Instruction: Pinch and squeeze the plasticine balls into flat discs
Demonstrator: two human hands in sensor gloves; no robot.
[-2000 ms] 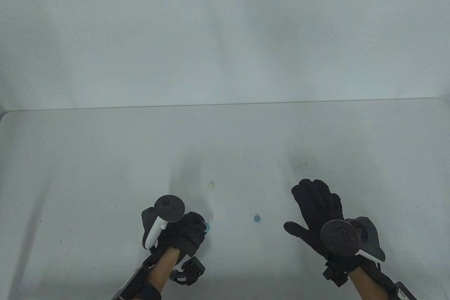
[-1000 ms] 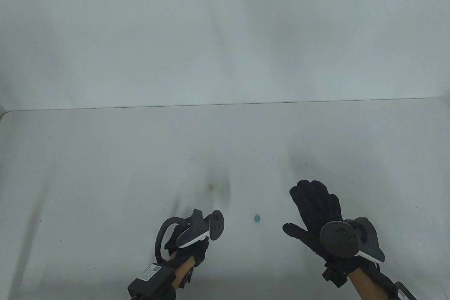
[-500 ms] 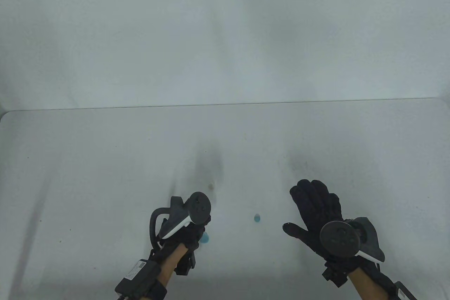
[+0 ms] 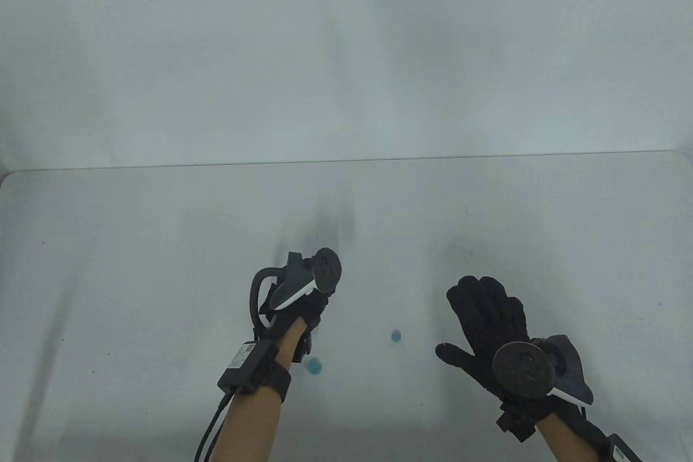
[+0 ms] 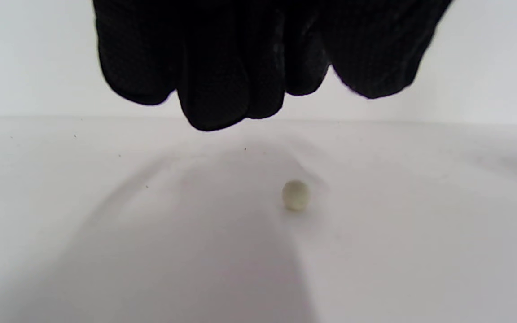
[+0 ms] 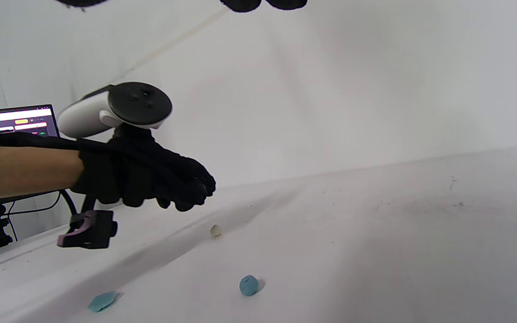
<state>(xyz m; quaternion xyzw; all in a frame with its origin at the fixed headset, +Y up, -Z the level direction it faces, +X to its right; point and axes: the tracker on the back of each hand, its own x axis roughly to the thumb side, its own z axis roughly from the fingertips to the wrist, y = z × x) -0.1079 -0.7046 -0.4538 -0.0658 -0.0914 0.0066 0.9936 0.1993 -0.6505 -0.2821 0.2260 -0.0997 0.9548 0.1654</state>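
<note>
Left hand (image 4: 295, 305) hovers above cream ball (image 5: 295, 194), fingers bunched, holding nothing; likely lining up next pinch. Blue disc (image 4: 314, 365) lies at 6 o'clock of it, apparently finished. Blue ball (image 4: 396, 336) waits between hands. Right hand (image 4: 490, 321) rests spread, flat, idle on table (image 4: 135, 267).

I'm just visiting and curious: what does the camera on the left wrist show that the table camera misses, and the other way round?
Only the left wrist view shows the white ball, on the table below the left hand's fingertips, apart from them. Only the table view shows the blue disc, the blue ball and the right hand, resting flat. Both show the left hand and the table.
</note>
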